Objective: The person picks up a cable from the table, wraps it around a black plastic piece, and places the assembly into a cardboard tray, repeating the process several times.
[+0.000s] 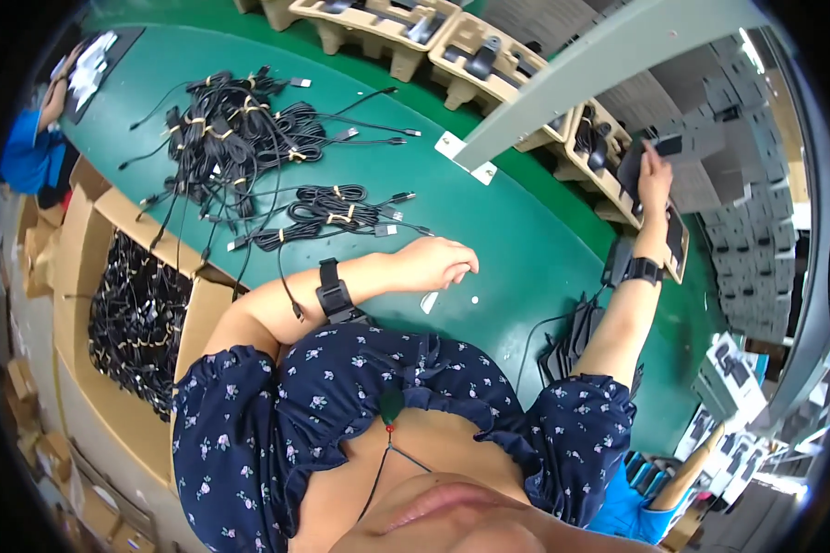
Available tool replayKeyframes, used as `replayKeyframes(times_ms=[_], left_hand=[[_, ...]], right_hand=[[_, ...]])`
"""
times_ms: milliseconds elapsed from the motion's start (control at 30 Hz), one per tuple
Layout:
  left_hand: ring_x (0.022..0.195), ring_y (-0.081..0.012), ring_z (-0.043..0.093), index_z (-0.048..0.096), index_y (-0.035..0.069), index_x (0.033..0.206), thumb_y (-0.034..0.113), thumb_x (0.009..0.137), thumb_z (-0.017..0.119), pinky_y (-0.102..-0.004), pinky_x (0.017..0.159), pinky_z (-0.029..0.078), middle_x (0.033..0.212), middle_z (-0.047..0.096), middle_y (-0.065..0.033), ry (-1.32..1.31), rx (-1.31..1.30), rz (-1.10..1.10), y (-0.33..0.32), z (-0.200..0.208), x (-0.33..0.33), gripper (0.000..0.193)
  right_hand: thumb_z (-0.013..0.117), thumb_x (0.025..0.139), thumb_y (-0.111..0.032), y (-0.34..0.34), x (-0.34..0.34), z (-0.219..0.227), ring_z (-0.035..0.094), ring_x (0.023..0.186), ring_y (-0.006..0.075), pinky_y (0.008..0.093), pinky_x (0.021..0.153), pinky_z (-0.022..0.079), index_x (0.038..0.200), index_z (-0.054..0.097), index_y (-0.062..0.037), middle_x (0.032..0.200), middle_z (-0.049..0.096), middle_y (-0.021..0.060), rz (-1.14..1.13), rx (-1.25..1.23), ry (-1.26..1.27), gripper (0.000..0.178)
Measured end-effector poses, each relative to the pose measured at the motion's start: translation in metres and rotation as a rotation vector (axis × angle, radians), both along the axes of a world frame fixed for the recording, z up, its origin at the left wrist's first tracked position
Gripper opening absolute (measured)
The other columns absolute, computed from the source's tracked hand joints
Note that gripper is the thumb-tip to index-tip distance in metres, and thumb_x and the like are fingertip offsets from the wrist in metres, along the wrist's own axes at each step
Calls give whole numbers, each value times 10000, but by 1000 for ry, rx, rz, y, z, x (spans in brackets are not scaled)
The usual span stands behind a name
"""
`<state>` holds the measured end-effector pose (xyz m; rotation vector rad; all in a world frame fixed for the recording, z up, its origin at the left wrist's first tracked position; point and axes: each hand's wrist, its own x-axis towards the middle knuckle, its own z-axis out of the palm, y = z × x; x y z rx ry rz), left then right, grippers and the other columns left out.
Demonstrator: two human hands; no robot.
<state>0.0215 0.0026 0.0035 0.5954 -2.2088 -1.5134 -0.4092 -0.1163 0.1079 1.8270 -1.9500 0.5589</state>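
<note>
My left hand (438,264) hovers over the green table with its fingers curled in, and I see nothing in them. A small white scrap (429,301) lies just below it. To its left is a small group of coiled black cables (337,214) tied with pale bands. My right hand (655,180) reaches out to the far right end of a row of tan molded trays (576,170). Its fingers are at a dark flat piece (629,170) and seem to grip it; the contact is partly hidden. Black parts lie in the trays' hollows.
A larger pile of black cables (231,134) covers the table's left part. A cardboard box (120,207) full of cables stands at the left. A grey metal post (581,88) rises from the table. Stacked grey boxes (747,194) line the right. Black flat pieces (572,341) sit near my right forearm. Co-workers in blue (32,152) are at both sides.
</note>
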Motion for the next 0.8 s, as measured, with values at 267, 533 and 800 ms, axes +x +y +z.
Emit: replayKeyframes(times_ms=[267, 533, 800], left_hand=[[585, -179, 601, 582, 75, 963, 122, 886, 429, -337, 567, 482, 742, 609, -46, 5, 48, -25, -9, 1, -2, 177], [549, -188, 572, 525, 65, 1098, 187, 830, 537, -303, 505, 464, 751, 623, -82, 354, -597, 135, -17, -87, -31, 294], [539, -177, 567, 482, 64, 1140, 193, 828, 552, -286, 485, 453, 753, 620, -83, 262, -467, 322, -21, -63, 48, 345]], right_hand=[[508, 924, -158, 37, 147, -6, 534, 736, 233, 317, 662, 437, 904, 555, 21, 845, 566, 137, 231, -716, -335, 186], [628, 810, -193, 74, 375, -16, 565, 919, 295, 392, 816, 425, 1061, 588, -70, 976, 609, 114, 965, 153, -211, 282], [696, 740, -354, 79, 416, -37, 515, 946, 334, 398, 804, 445, 1123, 540, -17, 969, 534, 162, 893, 705, 15, 533]])
